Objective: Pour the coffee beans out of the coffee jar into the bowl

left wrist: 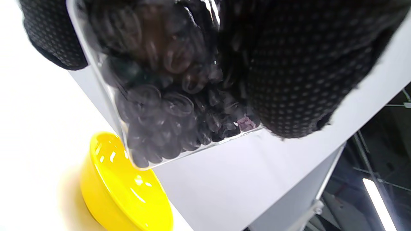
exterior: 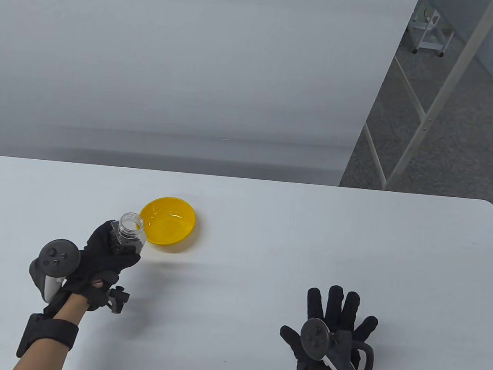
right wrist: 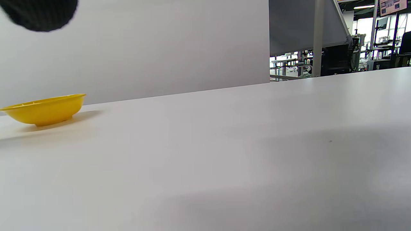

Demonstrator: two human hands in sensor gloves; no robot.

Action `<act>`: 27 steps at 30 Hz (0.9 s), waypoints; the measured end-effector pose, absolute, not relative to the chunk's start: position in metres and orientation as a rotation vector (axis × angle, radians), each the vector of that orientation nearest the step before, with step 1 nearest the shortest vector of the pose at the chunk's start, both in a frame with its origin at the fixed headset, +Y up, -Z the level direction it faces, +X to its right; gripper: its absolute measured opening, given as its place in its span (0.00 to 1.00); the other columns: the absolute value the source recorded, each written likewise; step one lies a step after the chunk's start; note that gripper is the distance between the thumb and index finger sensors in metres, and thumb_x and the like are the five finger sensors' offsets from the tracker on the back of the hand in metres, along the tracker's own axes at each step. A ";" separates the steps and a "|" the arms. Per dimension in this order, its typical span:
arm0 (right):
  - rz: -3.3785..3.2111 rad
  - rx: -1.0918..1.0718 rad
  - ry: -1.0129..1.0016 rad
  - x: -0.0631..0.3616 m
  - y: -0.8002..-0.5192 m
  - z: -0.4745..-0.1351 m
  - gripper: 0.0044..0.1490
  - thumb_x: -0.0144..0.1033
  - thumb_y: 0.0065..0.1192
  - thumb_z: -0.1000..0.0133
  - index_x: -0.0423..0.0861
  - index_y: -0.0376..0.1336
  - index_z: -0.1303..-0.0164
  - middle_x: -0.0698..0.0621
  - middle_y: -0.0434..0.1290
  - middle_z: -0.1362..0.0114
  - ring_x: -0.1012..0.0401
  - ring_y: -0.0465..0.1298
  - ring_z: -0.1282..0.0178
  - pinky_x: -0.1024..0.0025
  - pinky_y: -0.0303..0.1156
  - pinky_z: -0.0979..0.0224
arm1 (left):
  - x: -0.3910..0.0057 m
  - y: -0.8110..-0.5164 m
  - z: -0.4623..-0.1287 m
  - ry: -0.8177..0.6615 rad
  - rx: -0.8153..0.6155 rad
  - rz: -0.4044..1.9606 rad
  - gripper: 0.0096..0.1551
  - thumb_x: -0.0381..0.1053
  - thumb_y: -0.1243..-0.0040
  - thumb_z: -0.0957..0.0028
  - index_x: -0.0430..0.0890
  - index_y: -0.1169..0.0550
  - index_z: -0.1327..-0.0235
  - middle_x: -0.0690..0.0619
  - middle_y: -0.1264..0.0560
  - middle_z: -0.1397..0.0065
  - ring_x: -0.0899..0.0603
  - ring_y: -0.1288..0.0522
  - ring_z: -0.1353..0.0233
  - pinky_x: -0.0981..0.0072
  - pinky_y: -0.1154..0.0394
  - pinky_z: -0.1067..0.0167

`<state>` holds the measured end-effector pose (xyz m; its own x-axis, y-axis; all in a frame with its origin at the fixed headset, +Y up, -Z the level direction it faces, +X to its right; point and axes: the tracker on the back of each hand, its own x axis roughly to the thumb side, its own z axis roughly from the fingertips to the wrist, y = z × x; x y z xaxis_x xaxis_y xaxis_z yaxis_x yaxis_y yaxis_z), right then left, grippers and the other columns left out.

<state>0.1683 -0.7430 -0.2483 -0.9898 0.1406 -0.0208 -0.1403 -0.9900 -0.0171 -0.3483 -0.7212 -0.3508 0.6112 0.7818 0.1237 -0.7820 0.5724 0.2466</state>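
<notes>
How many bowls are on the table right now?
1: the yellow bowl sits on the white table, just beyond the coffee jar held in the left hand.

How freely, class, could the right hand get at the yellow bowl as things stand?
Probably freely: the right hand lies flat with fingers spread, holding nothing, and only bare table separates it from the bowl. The coffee jar stays at the bowl's left.

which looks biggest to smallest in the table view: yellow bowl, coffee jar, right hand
1. right hand, fingers spread, nearest the camera, so its lead is unsure
2. yellow bowl
3. coffee jar, partly hidden by the left hand
</notes>
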 end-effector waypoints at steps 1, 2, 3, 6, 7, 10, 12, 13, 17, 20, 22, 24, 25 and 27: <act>2.991 -0.034 -0.037 0.168 -0.742 -0.249 0.66 0.80 0.50 0.57 0.58 0.23 0.28 0.39 0.17 0.22 0.33 0.21 0.23 0.18 0.18 0.42 | -0.350 -0.721 -0.352 0.008 0.288 0.911 0.58 0.58 0.18 0.75 0.43 0.35 0.32 0.39 0.31 0.31 0.26 0.26 0.34 0.33 0.22 0.47; 2.981 -0.036 -0.052 0.168 -0.740 -0.249 0.66 0.80 0.50 0.57 0.58 0.23 0.28 0.39 0.17 0.22 0.33 0.21 0.23 0.18 0.18 0.42 | -0.351 -0.721 -0.355 0.023 0.289 0.897 0.58 0.58 0.18 0.76 0.43 0.34 0.32 0.39 0.31 0.31 0.26 0.26 0.34 0.33 0.22 0.47; 2.978 -0.037 -0.060 0.168 -0.740 -0.249 0.65 0.80 0.50 0.57 0.58 0.24 0.28 0.39 0.17 0.22 0.33 0.20 0.23 0.18 0.18 0.42 | -0.352 -0.721 -0.356 0.030 0.289 0.887 0.58 0.57 0.18 0.76 0.43 0.34 0.32 0.39 0.31 0.31 0.26 0.26 0.34 0.33 0.22 0.47; 3.001 -0.038 -0.041 0.167 -0.741 -0.248 0.66 0.80 0.50 0.57 0.58 0.22 0.28 0.39 0.17 0.22 0.33 0.20 0.23 0.18 0.18 0.42 | -0.354 -0.720 -0.363 0.042 0.273 0.833 0.58 0.57 0.18 0.76 0.43 0.35 0.32 0.39 0.31 0.31 0.26 0.27 0.33 0.33 0.23 0.47; 3.011 -0.039 -0.037 0.166 -0.741 -0.248 0.66 0.80 0.49 0.57 0.58 0.22 0.28 0.39 0.17 0.22 0.33 0.20 0.23 0.18 0.18 0.42 | -0.355 -0.719 -0.365 0.046 0.269 0.806 0.58 0.57 0.18 0.76 0.43 0.35 0.32 0.39 0.31 0.31 0.26 0.27 0.33 0.33 0.23 0.47; 3.013 -0.046 -0.026 0.166 -0.741 -0.248 0.66 0.80 0.49 0.57 0.58 0.23 0.28 0.39 0.17 0.22 0.33 0.20 0.23 0.18 0.18 0.42 | -0.358 -0.722 -0.371 0.070 0.254 0.781 0.58 0.57 0.18 0.75 0.43 0.35 0.32 0.39 0.32 0.31 0.26 0.27 0.33 0.33 0.23 0.47; 3.013 -0.054 -0.026 0.166 -0.741 -0.248 0.66 0.80 0.49 0.57 0.58 0.23 0.28 0.39 0.17 0.22 0.33 0.20 0.23 0.18 0.18 0.42 | -0.360 -0.724 -0.376 0.084 0.241 0.768 0.58 0.57 0.18 0.73 0.42 0.35 0.31 0.38 0.32 0.31 0.26 0.27 0.33 0.33 0.23 0.47; 3.011 -0.056 -0.028 0.167 -0.740 -0.248 0.66 0.80 0.49 0.57 0.58 0.23 0.28 0.39 0.17 0.22 0.33 0.20 0.23 0.18 0.18 0.42 | -0.361 -0.725 -0.378 0.088 0.237 0.760 0.58 0.57 0.18 0.73 0.42 0.36 0.31 0.38 0.32 0.31 0.26 0.27 0.33 0.33 0.23 0.47; 3.007 -0.067 -0.018 0.168 -0.741 -0.249 0.65 0.80 0.50 0.57 0.58 0.24 0.27 0.39 0.17 0.22 0.33 0.20 0.23 0.19 0.17 0.42 | -0.365 -0.727 -0.385 0.107 0.228 0.696 0.58 0.56 0.18 0.73 0.42 0.36 0.31 0.38 0.33 0.30 0.26 0.28 0.32 0.32 0.24 0.46; 2.998 -0.069 -0.023 0.168 -0.741 -0.250 0.65 0.79 0.50 0.57 0.58 0.25 0.27 0.39 0.17 0.21 0.34 0.20 0.23 0.19 0.17 0.42 | -0.370 -0.728 -0.389 0.129 0.219 0.671 0.57 0.55 0.18 0.71 0.43 0.37 0.30 0.38 0.34 0.30 0.25 0.29 0.32 0.32 0.25 0.45; 2.993 -0.077 -0.024 0.168 -0.741 -0.251 0.65 0.79 0.50 0.57 0.58 0.24 0.27 0.39 0.17 0.22 0.34 0.20 0.23 0.19 0.17 0.42 | -0.373 -0.728 -0.392 0.146 0.214 0.652 0.58 0.55 0.18 0.71 0.43 0.37 0.30 0.38 0.34 0.30 0.25 0.30 0.31 0.32 0.26 0.44; 2.999 -0.082 -0.017 0.167 -0.740 -0.252 0.65 0.79 0.50 0.57 0.58 0.24 0.27 0.39 0.17 0.22 0.34 0.20 0.23 0.19 0.17 0.42 | -0.376 -0.729 -0.394 0.166 0.215 0.642 0.58 0.55 0.18 0.71 0.43 0.37 0.30 0.38 0.34 0.29 0.25 0.30 0.31 0.31 0.26 0.44; 3.004 -0.084 -0.009 0.167 -0.741 -0.252 0.65 0.80 0.50 0.57 0.58 0.24 0.28 0.39 0.16 0.22 0.34 0.19 0.24 0.19 0.17 0.42 | -0.377 -0.730 -0.395 0.178 0.216 0.640 0.58 0.54 0.18 0.71 0.43 0.37 0.30 0.38 0.35 0.29 0.25 0.30 0.31 0.31 0.26 0.44; 3.017 -0.092 0.005 0.166 -0.741 -0.253 0.66 0.80 0.49 0.57 0.59 0.20 0.30 0.40 0.14 0.24 0.33 0.18 0.24 0.18 0.17 0.42 | -0.379 -0.731 -0.398 0.200 0.212 0.630 0.57 0.54 0.18 0.71 0.43 0.37 0.30 0.38 0.35 0.29 0.25 0.31 0.31 0.31 0.27 0.43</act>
<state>0.1663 -0.7407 -0.2528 -0.9905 0.1230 -0.0608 -0.1232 -0.9924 -0.0004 -0.3790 -0.7314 -0.3977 0.7903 0.6009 -0.1202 -0.5602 0.7879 0.2558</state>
